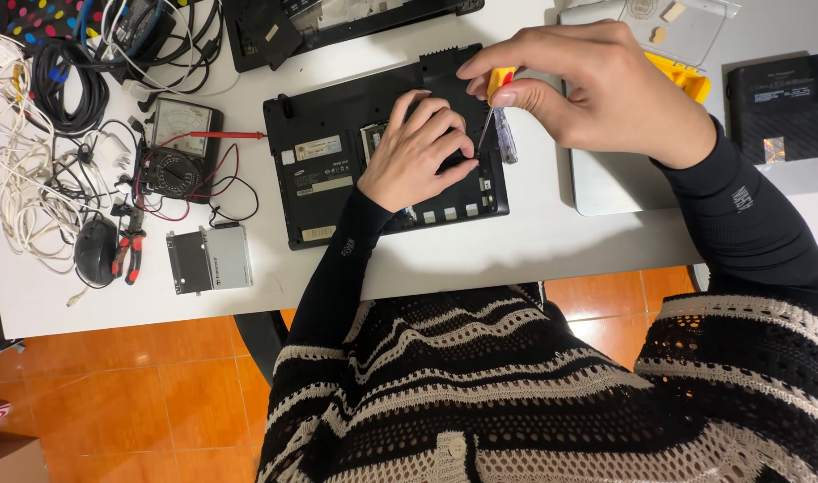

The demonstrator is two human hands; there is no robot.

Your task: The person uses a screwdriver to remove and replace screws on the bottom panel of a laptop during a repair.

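Smooth white tabletop (534, 241) over glossy orange floor tiles (114, 394); left hand (418, 152) lies curled on the matte black upturned laptop (328, 170), right hand (588, 85) pinches a yellow-handled screwdriver (496, 112) above it

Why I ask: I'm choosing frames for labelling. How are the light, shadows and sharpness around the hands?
Head view: even, soft light; the right hand casts a faint shadow on the white table; the upturned black laptop base and yellow-handled screwdriver look sharp; no strong glare; the left hand is crisp.

Multimeter (178, 148) left of laptop (337, 170); drive (209, 258) below.
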